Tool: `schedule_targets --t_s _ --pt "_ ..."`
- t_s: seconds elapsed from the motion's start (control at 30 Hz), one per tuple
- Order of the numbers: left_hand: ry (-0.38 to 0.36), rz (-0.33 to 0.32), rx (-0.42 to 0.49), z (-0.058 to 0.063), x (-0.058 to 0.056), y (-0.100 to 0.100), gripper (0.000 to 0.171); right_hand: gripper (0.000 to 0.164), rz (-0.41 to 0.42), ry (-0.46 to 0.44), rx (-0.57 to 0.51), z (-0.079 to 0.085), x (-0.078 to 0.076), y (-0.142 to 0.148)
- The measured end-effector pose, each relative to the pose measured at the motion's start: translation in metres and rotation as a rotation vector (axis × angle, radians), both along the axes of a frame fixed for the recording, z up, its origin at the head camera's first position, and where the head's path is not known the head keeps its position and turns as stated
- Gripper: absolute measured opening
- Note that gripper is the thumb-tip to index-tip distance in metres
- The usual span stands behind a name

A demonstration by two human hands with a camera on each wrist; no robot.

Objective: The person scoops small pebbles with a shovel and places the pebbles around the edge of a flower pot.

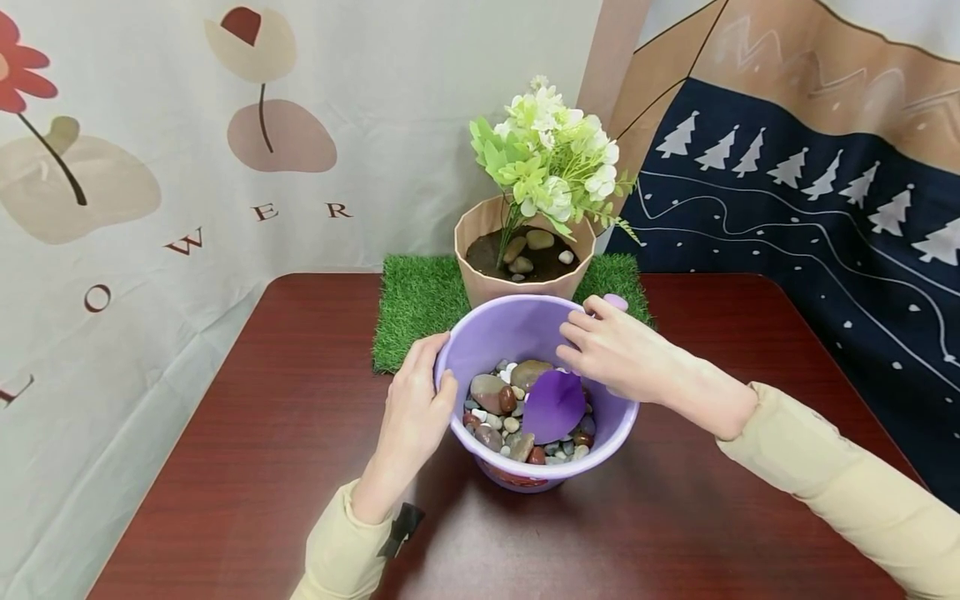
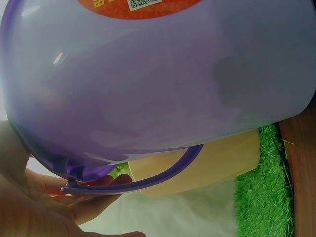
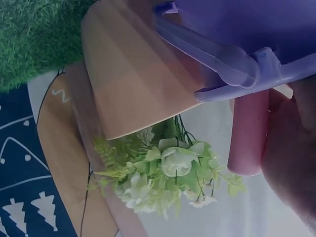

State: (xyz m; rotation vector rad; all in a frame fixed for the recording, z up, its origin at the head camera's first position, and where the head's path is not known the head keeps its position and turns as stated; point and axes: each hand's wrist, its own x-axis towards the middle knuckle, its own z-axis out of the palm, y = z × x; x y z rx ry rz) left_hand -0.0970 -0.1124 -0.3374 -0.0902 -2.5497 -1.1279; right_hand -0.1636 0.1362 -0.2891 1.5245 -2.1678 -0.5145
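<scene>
A lilac bucket (image 1: 525, 471) of mixed pebbles (image 1: 487, 396) stands on the table, in front of a potted plant. With fingers outside and thumb at the edge, my left hand (image 1: 420, 408) grips its left rim. In the left wrist view the bucket's purple handle (image 2: 158, 182) hangs down beside those fingers. My right hand (image 1: 626, 350), over the right rim, holds a small toy trowel; its purple blade (image 1: 555, 406) points down onto the pebbles. The trowel's pink handle (image 3: 248, 133) shows against the palm in the right wrist view, and part of it is hidden by the bucket rim.
Behind the bucket, a faceted beige pot (image 1: 517, 292) holds soil, a few stones and an artificial white-flowered plant (image 1: 555, 154). It stands on a green turf mat (image 1: 416, 308) at the back of the dark red table (image 1: 262, 467). Printed cloths (image 1: 420, 125) hang behind.
</scene>
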Motion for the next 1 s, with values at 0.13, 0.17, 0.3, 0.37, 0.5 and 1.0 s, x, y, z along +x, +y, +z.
schedule_targets --t_s 0.13,0.17,0.3,0.37,0.5,1.0 --pt "0.002 0.005 -0.002 0.0 0.0 0.0 0.044 0.022 -0.014 -0.011 0.01 0.0 -0.002 0.0" --pt "0.002 0.006 -0.003 0.0 0.0 0.0 0.044 0.022 -0.016 -0.015 0.011 0.0 -0.002 0.0" --pt "0.002 0.005 -0.004 0.0 0.001 0.0 0.045 0.018 -0.013 -0.014 0.008 -0.001 -0.002 0.0" --pt "0.001 0.005 -0.004 0.0 0.001 0.0 0.045 0.015 -0.005 -0.016 -0.003 -0.001 -0.003 0.0" --pt "0.0 0.006 -0.003 0.0 0.0 0.0 0.045 0.01 0.011 -0.033 -0.032 -0.003 -0.006 -0.001" --pt "0.003 0.007 -0.003 0.0 0.0 0.001 0.044 0.014 0.055 -0.181 -0.144 -0.016 -0.008 -0.006"
